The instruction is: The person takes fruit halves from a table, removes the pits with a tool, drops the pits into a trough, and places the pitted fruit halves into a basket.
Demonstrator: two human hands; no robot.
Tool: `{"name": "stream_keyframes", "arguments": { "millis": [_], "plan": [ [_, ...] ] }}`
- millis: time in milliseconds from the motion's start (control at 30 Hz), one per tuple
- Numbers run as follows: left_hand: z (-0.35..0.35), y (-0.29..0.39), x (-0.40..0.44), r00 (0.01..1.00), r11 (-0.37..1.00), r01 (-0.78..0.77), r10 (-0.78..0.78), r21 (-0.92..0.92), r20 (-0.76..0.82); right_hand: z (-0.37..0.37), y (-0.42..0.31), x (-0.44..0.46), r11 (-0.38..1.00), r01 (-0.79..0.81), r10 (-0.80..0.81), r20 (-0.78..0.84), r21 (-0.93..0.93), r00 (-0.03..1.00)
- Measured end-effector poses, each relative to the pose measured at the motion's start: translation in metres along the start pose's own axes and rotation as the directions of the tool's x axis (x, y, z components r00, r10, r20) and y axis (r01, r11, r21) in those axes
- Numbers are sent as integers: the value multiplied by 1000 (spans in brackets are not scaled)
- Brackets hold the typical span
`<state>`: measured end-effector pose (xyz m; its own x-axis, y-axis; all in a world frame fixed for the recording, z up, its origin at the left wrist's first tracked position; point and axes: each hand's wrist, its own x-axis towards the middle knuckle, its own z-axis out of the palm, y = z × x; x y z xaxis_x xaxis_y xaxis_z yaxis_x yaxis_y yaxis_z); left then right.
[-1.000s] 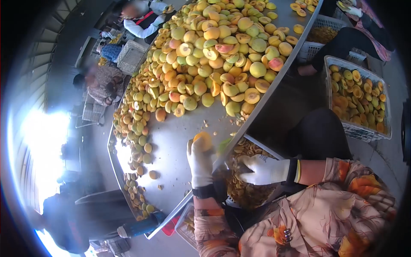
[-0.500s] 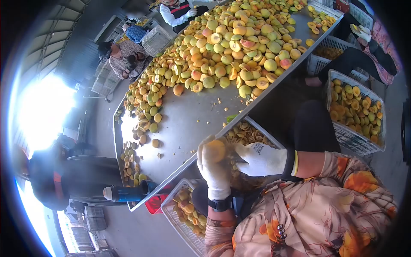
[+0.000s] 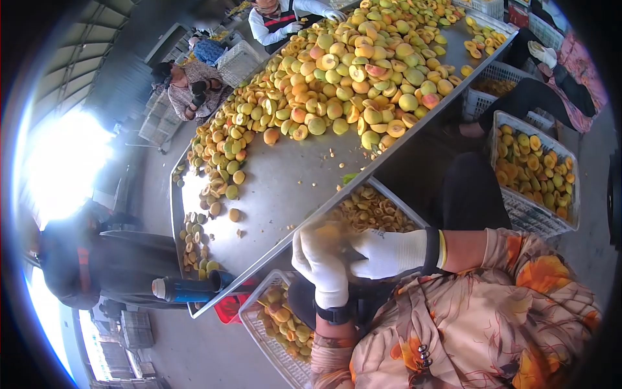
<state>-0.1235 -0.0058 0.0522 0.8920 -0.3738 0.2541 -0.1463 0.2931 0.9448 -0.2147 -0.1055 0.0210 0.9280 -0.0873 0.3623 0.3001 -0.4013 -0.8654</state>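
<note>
My left hand (image 3: 322, 262), in a white glove with a dark band at the wrist, is closed around a yellow-orange fruit (image 3: 332, 235) blurred by motion. Against it, my right hand (image 3: 387, 253), also gloved in white, has its fingers bent in; whatever they grip is hidden. Both hands are over my lap, just off the metal table's edge. Behind them a crate (image 3: 400, 206) contains many small brown-yellow pieces.
Halved and whole fruits (image 3: 337, 78) are heaped on the metal table (image 3: 285, 175). Fruit crates stand at the right (image 3: 541, 206) and lower left (image 3: 251, 318). A blue bottle (image 3: 184, 290) lies near the table corner. Co-workers (image 3: 188, 91) are around the table.
The view has shifted, then steadied. My left hand has left the table's surface with the fruit and come against my right hand over my lap.
</note>
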Motion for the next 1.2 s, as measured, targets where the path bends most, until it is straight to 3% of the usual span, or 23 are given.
{"name": "stream_keyframes", "arguments": {
  "millis": [67, 167, 233, 300, 367, 433, 500, 533, 567, 633, 667, 700, 733, 767, 867, 900, 1067, 1200],
  "plan": [
    [2, 3, 3, 997, 997, -51, 48, 62, 54, 0, 2, 2, 991, 76, -73, -33, 108, 997],
    [7, 9, 8, 988, 992, -41, 23, 117, 150, -10, 6, 1, 983, 24, -38, 78, 183, 996],
    [3, 5, 12, 967, 995, 3, -28, 99, 253, -27, -2, 2, 917, -223, 126, 293, 329, 948],
    [5, 4, 16, 941, 997, 39, -60, 72, 332, -43, -17, 3, 644, -606, 264, 607, 468, 749],
    [11, 7, 19, 919, 997, 73, -83, 40, 386, -43, -12, 0, 473, -644, 222, 626, 601, 748],
    [14, -6, 19, 955, 992, 114, -97, -44, 281, -47, -7, -2, 342, -677, 207, 650, 652, 731],
    [4, -6, 22, 931, 873, 360, -312, -328, 189, -48, 1, -6, 338, -673, 135, 674, 658, 726],
    [-17, -16, 29, 938, 897, 342, -343, -279, 49, -47, 6, -7, 330, -675, 98, 687, 660, 720],
    [-44, -23, 37, 936, 916, 325, -346, -233, -55, -48, 16, -4, 478, -719, 210, 730, 504, 651],
    [-118, -21, 42, 945, 959, 279, -268, 38, -188, -34, 49, -14, 890, -446, 317, 573, 95, 755],
    [-158, -19, 42, 946, 934, 282, -234, 220, -223, -31, 62, -21, 947, -269, 321, 469, -176, 823],
    [-190, -9, 40, 944, 779, 329, -247, 534, -221, -32, 69, -27, 892, -293, 434, 469, -344, 769],
    [-190, 9, 41, 937, 254, 299, -258, 920, -234, -33, 75, -31, 811, -306, 544, 448, -499, 710],
    [-210, 6, 40, 931, -211, 197, -265, 958, -250, -33, 79, -31, 802, -325, 561, 447, -501, 697],
    [-221, -19, 72, 995, -42, -31, -92, 999, 27, -34, 88, -29, 837, -335, 523, 453, -433, 722],
    [-198, -26, 96, 993, 101, -36, -111, 994, 47, -33, 92, -28, 840, -346, 525, 466, -419, 712],
    [-35, -105, 221, 949, 415, -207, -137, 886, 285, -44, 99, -24, 856, -413, 517, 527, -311, 675],
    [71, -186, 291, 884, 332, -373, -155, 866, 441, -44, 114, -28, 847, -473, 522, 548, -243, 653]
  ]
}}
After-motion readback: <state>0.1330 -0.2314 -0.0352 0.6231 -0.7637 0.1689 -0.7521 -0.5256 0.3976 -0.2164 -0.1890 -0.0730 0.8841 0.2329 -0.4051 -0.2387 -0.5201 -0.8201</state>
